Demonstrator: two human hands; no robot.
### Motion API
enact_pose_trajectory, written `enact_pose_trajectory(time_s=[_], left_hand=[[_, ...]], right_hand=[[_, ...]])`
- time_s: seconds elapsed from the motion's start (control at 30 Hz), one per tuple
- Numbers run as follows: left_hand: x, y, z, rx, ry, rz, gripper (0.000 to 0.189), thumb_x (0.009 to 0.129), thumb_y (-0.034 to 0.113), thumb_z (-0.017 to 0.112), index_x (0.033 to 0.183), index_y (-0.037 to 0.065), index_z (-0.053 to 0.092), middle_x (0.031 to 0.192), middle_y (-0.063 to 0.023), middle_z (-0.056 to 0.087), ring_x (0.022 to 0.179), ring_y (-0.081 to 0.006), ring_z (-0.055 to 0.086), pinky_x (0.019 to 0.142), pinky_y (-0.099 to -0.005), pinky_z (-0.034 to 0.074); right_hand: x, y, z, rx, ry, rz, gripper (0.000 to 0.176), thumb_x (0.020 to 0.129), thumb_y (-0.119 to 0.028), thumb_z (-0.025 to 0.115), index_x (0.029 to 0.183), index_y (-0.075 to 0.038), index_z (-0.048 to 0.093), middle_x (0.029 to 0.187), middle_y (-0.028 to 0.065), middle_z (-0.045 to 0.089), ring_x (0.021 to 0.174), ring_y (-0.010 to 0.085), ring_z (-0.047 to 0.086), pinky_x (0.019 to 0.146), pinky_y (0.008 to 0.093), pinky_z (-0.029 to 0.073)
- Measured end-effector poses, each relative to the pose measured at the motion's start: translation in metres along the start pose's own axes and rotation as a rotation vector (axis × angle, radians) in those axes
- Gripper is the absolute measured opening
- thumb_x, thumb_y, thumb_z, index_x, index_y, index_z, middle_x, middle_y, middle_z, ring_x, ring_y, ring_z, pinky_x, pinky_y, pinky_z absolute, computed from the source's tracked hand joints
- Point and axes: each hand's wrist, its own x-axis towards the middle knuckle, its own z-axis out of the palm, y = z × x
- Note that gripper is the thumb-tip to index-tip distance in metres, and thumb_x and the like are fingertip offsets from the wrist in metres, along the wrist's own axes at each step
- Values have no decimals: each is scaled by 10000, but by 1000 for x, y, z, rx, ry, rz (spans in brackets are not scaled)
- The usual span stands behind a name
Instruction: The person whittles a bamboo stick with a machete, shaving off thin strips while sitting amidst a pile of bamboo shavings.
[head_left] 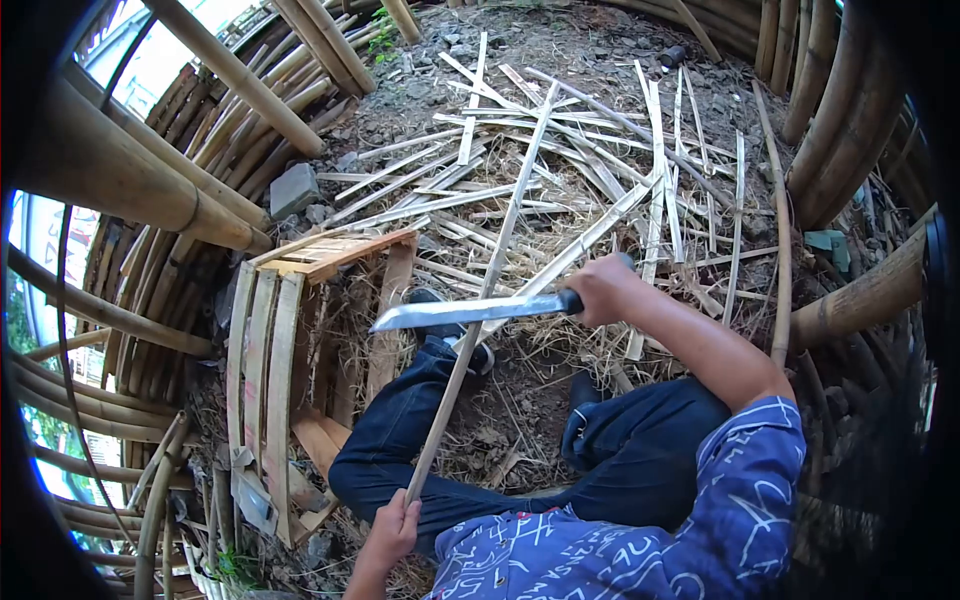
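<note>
While seated on bare dirt, a person's right hand [603,288] clamps the dark handle of a long steel machete [470,312], blade held level & resting across a long thin pale bamboo strip [487,283]. Left hand [392,530] is closed round the strip's near end, by the knee. Split bamboo slats [600,160] lie heaped beyond; a wooden slatted crate [275,370] sits at left.

left hand [392,530]: low, near body, fingers clenched | right hand [600,288]: forward, arm outstretched, fingers clenched
</note>
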Motion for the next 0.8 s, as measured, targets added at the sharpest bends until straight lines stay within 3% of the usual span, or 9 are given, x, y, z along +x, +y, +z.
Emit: enact_pose_trajectory(time_s=[0.07,0.13,0.27,0.37,0.47,0.6,0.67,0.73,0.8], left_hand=[[-8,-3,4,-20,1,25,146,964,136,505,909,0,514,629,-122,553,553,-204,559,543,-341,438],[-13,-5,4,4,6,41,136,961,122,500,916,-3,527,650,-128,570,581,-225,597,556,-340,452],[-15,-3,9,-22,-61,0,139,958,122,498,922,-5,540,661,-142,584,599,-250,620,565,-346,464],[-15,-17,7,-15,-89,21,148,958,129,499,920,-7,542,667,-147,592,596,-259,625,568,-346,470],[-25,-11,10,-25,-108,-22,160,960,141,497,922,-8,540,677,-147,603,605,-256,633,576,-344,479],[-13,-14,14,-30,-123,-56,158,962,145,496,933,-5,535,679,-136,602,612,-240,630,583,-341,478],[-12,-12,14,-26,-96,-47,155,962,144,495,936,-4,533,678,-131,599,605,-233,621,582,-337,476],[-4,-1,13,-28,-87,12,153,963,141,492,935,-2,538,674,-120,592,590,-218,598,578,-324,467],[-7,-1,12,-38,-61,17,150,963,138,492,939,-2,541,669,-116,588,581,-212,589,572,-318,463]], right_hand=[[7,2,5,14,24,-46,247,637,-249,653,867,-166,691,813,84,696,784,277,693,700,435,547],[14,16,-3,83,-51,196,251,635,-251,649,861,-151,691,838,83,697,803,270,692,711,425,545],[17,49,13,-110,61,151,230,659,-266,690,828,-111,698,878,125,695,829,270,688,767,401,546],[5,77,2,-54,74,419,272,678,-273,696,858,-69,704,933,154,697,897,282,682,813,392,536],[-1,87,12,-60,126,466,230,698,-236,672,868,-84,697,918,149,698,892,283,684,826,404,536],[1,72,9,-53,88,398,227,681,-228,666,861,-91,691,891,146,695,872,287,689,811,416,542],[3,45,7,55,52,264,226,673,-224,649,858,-101,688,860,126,694,845,279,694,769,432,551],[9,16,3,6,76,136,192,631,-217,650,801,-129,663,764,87,674,729,265,680,676,412,535],[18,8,3,-19,105,77,184,610,-214,653,780,-146,658,731,63,664,719,247,678,654,407,525]])
